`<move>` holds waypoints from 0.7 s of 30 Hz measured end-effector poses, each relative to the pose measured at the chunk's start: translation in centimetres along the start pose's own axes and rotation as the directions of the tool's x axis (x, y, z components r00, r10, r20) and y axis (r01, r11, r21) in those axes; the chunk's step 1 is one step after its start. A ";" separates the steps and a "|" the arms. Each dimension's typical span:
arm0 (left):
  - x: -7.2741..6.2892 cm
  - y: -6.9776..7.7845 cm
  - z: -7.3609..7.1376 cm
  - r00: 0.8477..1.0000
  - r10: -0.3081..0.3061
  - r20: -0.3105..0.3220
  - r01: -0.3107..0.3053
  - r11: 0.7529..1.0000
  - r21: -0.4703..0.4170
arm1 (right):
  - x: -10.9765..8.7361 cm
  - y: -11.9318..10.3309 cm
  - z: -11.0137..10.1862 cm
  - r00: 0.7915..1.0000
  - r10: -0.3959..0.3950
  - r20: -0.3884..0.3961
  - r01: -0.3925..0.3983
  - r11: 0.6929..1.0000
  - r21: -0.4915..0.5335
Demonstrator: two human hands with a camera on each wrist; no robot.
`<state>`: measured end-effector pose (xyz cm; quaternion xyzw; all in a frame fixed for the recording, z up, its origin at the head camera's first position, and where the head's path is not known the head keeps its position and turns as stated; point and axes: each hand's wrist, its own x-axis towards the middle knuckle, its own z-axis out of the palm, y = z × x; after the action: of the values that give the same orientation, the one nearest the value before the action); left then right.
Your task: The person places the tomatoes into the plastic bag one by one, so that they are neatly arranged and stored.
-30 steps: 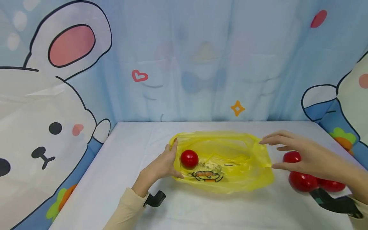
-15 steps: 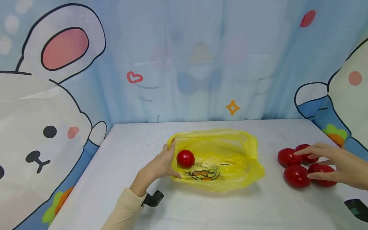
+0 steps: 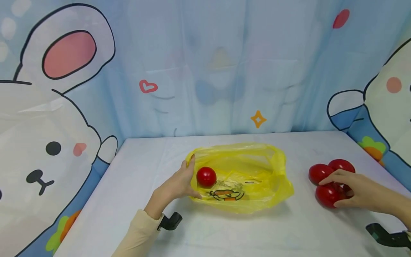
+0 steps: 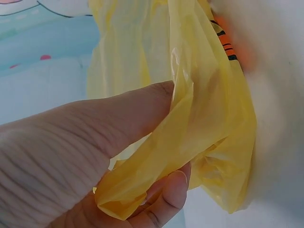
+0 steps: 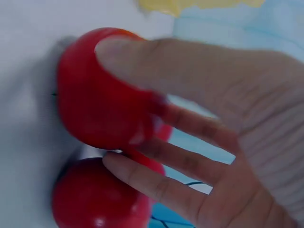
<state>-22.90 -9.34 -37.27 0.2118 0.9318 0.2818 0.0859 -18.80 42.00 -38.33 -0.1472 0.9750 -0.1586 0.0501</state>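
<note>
My left hand (image 3: 174, 184) holds the left rim of a yellow plastic bag (image 3: 257, 196), the thumb on one side and fingers curled on the other. The bag lies with its mouth spread, and one glossy red round fruit (image 3: 206, 177) shows inside it at the left. My right hand (image 3: 364, 191) grips the front red round fruit (image 5: 99, 104) of a group on the right, with the thumb on one side and fingers on the other. Two more red round fruits, a left one (image 3: 319, 174) and a back one (image 3: 341, 165), lie just behind; another is mostly hidden beneath the hand.
All this lies on a table with a white cloth (image 3: 208, 235). A light blue curtain (image 3: 221, 64) printed with cartoon rabbits hangs along the table's back and sides. A black strap mount (image 3: 171, 221) sits on the left wrist, with a similar mount (image 3: 385, 237) on the right.
My right hand has left the bag's right side, moved over the red fruits and closed on the front one. The bag's right edge has drawn inward; the left hand keeps its hold.
</note>
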 end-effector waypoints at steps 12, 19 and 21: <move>0.2 -0.2 0.0 1.000 -0.016 0.003 0.016 1.000 -0.005 | 1.4 -1.1 0.4 1.000 0.023 0.020 -0.021 0.998 -0.065; 0.3 -0.2 0.1 1.000 -0.014 0.018 0.015 1.000 -0.020 | 1.4 -0.9 1.4 0.998 0.038 0.043 -0.035 0.998 -0.057; 0.4 -0.1 0.1 1.000 -0.013 0.017 0.013 1.000 -0.023 | 1.3 -0.7 1.5 0.999 0.038 0.034 -0.036 0.997 -0.061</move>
<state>-23.22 -9.22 -37.47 0.2073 0.9291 0.2900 0.0982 -19.67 40.50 -39.62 -0.1333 0.9809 -0.1255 0.0657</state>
